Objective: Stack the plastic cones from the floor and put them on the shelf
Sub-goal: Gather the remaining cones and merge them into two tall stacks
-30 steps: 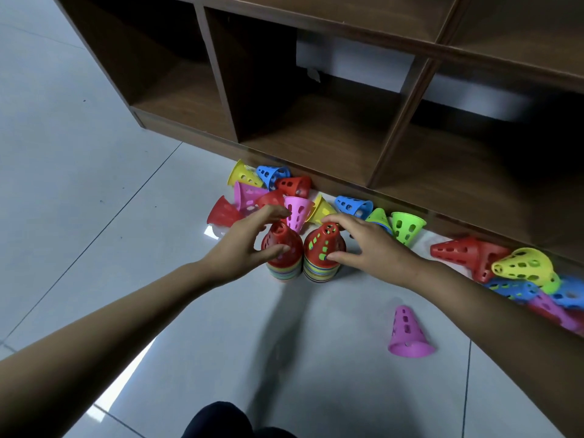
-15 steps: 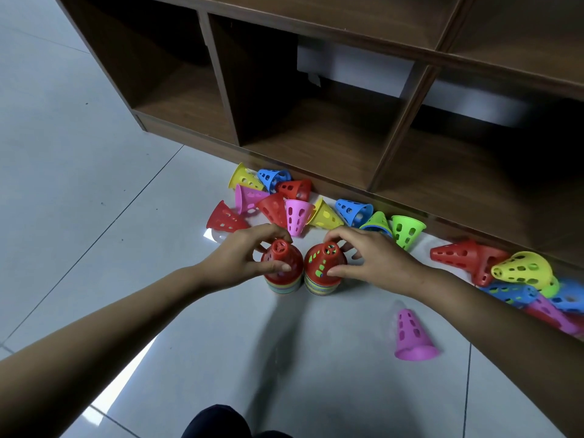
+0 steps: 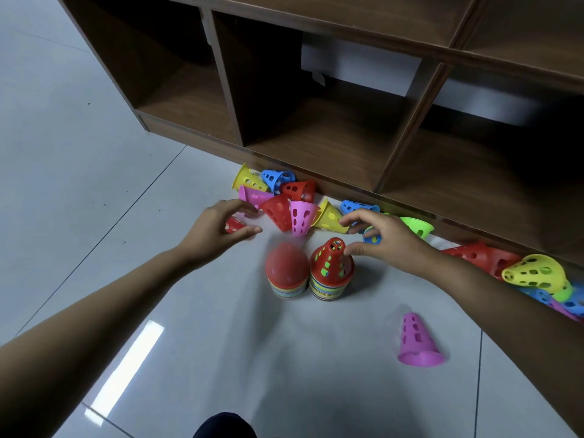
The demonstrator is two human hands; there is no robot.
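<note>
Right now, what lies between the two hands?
In the head view, three tipped cones lie between the left hand and the right hand: a red cone, a pink cone and a yellow cone.

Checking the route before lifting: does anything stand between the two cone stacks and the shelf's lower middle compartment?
On the floor, yes: a red cone, a pink cone and a yellow cone lie between the left stack, the right stack and the shelf. Above them nothing visible blocks the compartment's open front.
</note>
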